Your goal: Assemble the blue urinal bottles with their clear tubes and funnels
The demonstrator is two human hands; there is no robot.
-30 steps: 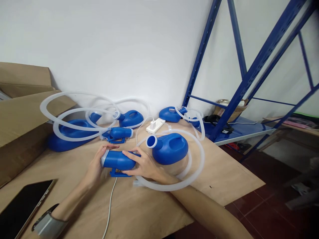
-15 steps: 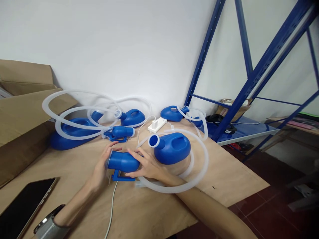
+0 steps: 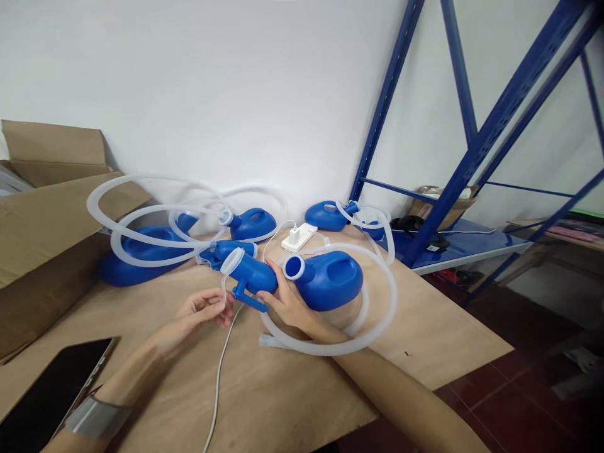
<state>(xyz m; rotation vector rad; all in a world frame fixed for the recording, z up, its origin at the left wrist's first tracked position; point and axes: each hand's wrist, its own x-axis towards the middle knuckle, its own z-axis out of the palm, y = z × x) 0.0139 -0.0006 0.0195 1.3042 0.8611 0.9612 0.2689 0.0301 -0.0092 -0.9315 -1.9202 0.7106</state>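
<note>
Receptacle tilts, smooth blue (pale rim, translucent strap), handle underneath.

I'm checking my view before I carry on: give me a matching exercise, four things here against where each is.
Things
1. blue plastic tube with side handle
2. thin pale strip
3. black phone
4. white power strip

Places
A. flat on the brown tabletop, near the left wrist
B. in the right hand
C. near the white wall, bearing a white plug
D. at the fingertips of the left hand

Pairs: 1-B, 2-D, 3-A, 4-C
</note>
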